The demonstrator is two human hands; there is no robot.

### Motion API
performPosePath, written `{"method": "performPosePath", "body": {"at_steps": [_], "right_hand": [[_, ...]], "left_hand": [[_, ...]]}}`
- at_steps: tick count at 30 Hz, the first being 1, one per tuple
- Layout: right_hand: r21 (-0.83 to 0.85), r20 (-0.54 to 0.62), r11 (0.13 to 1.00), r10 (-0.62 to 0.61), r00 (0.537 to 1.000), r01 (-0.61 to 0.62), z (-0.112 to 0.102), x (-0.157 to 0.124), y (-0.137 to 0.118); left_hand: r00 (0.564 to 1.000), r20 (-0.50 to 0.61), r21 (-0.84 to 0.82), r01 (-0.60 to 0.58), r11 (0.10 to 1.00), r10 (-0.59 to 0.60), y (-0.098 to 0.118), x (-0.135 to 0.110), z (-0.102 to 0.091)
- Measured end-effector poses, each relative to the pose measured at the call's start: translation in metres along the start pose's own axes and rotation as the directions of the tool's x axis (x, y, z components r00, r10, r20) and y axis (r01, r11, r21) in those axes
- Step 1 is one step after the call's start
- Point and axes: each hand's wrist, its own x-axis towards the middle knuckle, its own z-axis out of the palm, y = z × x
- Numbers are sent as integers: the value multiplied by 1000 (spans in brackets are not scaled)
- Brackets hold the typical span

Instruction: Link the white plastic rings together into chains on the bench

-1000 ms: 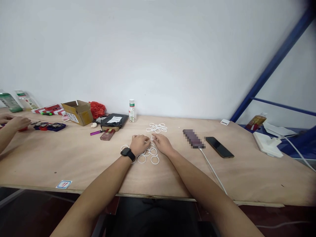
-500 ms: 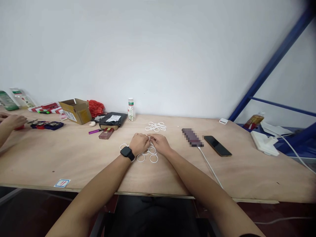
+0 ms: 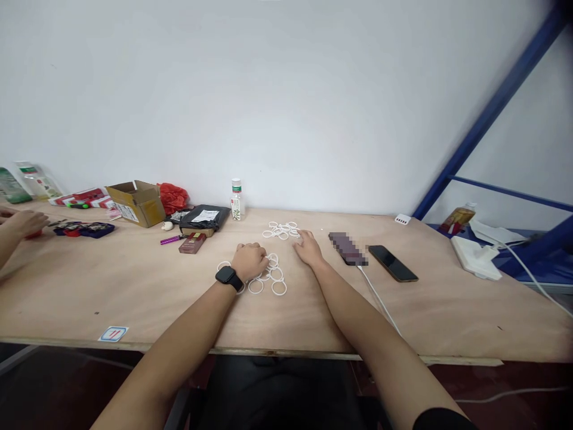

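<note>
Thin white plastic-looking rings lie in two groups on the table. My left hand [image 3: 250, 261], wearing a black watch [image 3: 229, 276] on the wrist, is curled low over the nearer group. Its fingers are closed at the edge of a white ring [image 3: 273, 261]; the hand hides part of this group. Around it lie several more rings, among them a lower right ring [image 3: 279, 295]. My right hand [image 3: 308, 247] is open, thumb and fingers apart, with its fingertips just right of the farther ring pile [image 3: 282, 237].
Beyond stand a bottle [image 3: 237, 200], a black package [image 3: 205, 216], a dark red box [image 3: 192, 243] and a cardboard box [image 3: 136, 203]. To the right lie a pixelated device [image 3: 348, 248] on a white cable and a phone [image 3: 393, 263]. A co-worker's hands [image 3: 22, 224] are at far left.
My right hand has left my left hand and moved away and right, to the farther ring pile, its fingers opening. The left hand has shifted slightly left, showing more of a ring.
</note>
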Motion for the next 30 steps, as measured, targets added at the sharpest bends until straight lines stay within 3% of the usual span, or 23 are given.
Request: {"method": "performPosePath", "body": {"at_steps": [3,7,13,17,20,24,30], "right_hand": [[-133,133,991,49,990,-31,1,11,8],[-231,278,973,64,959,2,4,22,1],[-280,206,960,72,976,-11,3,12,-7],[-147,203,988,-8,979,39,-4,-6,-10],[94,194,994,-77,978,60,-9,-21,-17],[430,221,900,-183,958,73,-15,-39,-33],[462,235,863,-342,910,206,-19,-51,-52]], "left_hand": [[1000,-8,-1,26,1000,-26,3,0,2],[1000,0,9,25,1000,-25,5,0,2],[1000,3,41,8,999,-8,6,4,2],[1000,-3,22,-19,1000,19,9,6,4],[999,-28,-32,-28,999,27,12,6,7],[996,-89,-217,-20,976,1,14,7,10],[982,-175,-396,-134,908,69,10,9,12]]}}
